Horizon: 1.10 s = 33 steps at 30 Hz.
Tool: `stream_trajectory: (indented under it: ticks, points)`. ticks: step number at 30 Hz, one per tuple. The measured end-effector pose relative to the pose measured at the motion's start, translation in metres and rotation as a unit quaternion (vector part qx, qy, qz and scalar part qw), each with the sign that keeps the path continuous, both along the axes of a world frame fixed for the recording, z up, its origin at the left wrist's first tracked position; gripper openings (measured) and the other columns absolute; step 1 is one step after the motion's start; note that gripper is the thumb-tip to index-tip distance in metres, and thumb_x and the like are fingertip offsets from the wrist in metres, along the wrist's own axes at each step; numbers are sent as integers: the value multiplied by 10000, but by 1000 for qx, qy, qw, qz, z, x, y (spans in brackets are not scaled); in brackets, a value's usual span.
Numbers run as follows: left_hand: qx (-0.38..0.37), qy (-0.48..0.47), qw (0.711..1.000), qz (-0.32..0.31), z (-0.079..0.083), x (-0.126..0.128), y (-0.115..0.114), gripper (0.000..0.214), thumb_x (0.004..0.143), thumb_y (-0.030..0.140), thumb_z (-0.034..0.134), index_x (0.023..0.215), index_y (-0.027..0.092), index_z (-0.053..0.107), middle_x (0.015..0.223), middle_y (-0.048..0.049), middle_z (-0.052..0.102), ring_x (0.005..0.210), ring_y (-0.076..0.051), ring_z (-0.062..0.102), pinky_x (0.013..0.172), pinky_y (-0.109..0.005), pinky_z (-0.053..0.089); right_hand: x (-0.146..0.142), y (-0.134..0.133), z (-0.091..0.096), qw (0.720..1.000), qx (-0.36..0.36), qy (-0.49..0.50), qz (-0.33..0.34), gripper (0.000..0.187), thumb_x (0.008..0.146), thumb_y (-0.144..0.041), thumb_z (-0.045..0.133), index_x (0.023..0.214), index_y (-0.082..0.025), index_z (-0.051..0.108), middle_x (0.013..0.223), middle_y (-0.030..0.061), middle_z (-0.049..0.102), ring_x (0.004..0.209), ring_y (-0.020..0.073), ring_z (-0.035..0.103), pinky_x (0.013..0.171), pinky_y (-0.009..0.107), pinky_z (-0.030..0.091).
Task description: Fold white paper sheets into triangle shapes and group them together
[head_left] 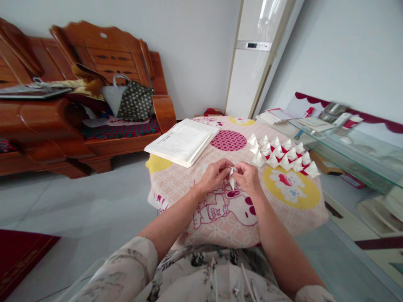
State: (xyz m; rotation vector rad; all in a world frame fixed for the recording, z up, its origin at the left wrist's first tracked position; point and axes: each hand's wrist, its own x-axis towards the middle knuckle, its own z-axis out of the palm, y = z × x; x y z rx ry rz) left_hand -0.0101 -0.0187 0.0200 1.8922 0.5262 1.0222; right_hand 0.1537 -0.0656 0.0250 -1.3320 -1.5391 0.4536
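Observation:
Above the middle of the cloth-covered table [176, 191], a small piece of folded white paper [232, 181] is pinched between my two hands. My left hand [217, 173] grips it from the left with thumb and fingers together. My right hand [247, 177] grips it from the right, its fingertips close to those of the left. A pointed end of the paper hangs below the fingers; its upper part is mostly hidden by them. To the right stand rows of several folded white paper pieces [285, 162] with pointed tips, red showing between them.
A stack of printed paper sheets [181, 142] lies at the table's back left. At right is a glass-topped cabinet [355, 151] with papers and cups. A wooden bench [116, 138] holding bags stands at left; a white air conditioner [248, 75] stands behind the table.

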Motion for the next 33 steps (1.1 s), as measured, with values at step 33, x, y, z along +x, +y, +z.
stream_trajectory:
  ticks: [33]
  points:
    - [-209, -109, 971, -27, -3, 1, 16, 467, 775, 580, 730, 721, 150, 556, 525, 63, 439, 448, -45, 337, 447, -198, 226, -2, 0, 2, 974, -68, 200, 77, 280, 741, -349, 717, 951, -167, 683, 669, 5, 672, 494, 124, 580, 416, 219, 411]
